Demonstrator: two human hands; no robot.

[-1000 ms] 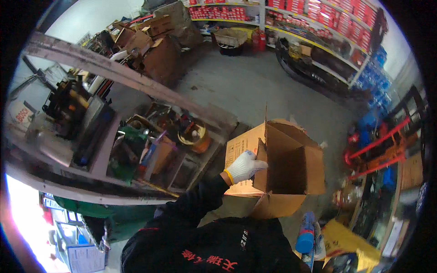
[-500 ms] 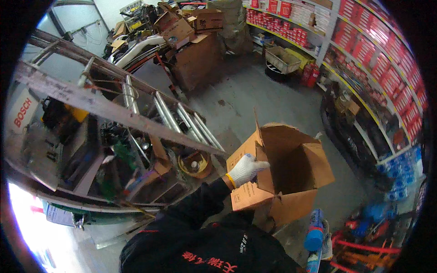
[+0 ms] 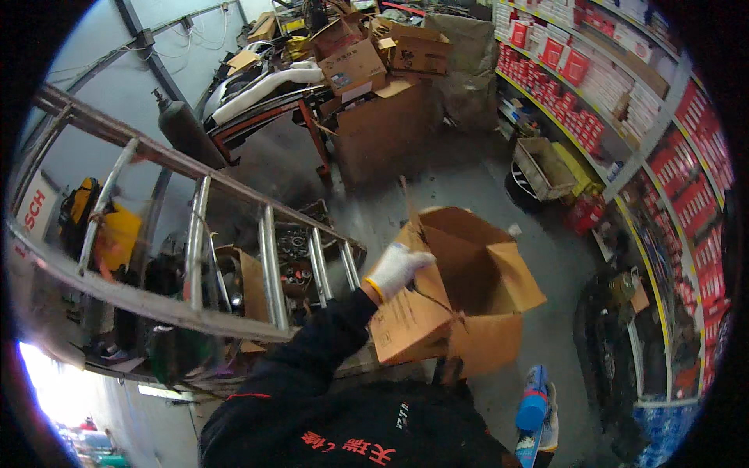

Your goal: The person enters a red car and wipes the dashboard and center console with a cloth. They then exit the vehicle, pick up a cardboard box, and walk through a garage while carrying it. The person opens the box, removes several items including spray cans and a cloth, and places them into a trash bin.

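My left hand, in a white knitted glove with a yellow cuff, grips the near left side of a cardboard box. The thumb reaches over the box's upper edge. The box is tilted with its top flaps spread, and its shaded inside shows no contents that I can make out. To the right of my dark jacket is a blue spray can, with a second blue and white can-like item below it. What holds these up is hidden. My right hand does not show.
A metal ladder slants across the left, before cluttered parts. Cartons and a white bumper-like piece are piled at the back. Shelves of red and white boxes line the right. A grey crate stands on the floor.
The view has turned, so the shelves and back pile sit farther right. The box and my left hand have shifted slightly left in the picture, the grip unchanged.
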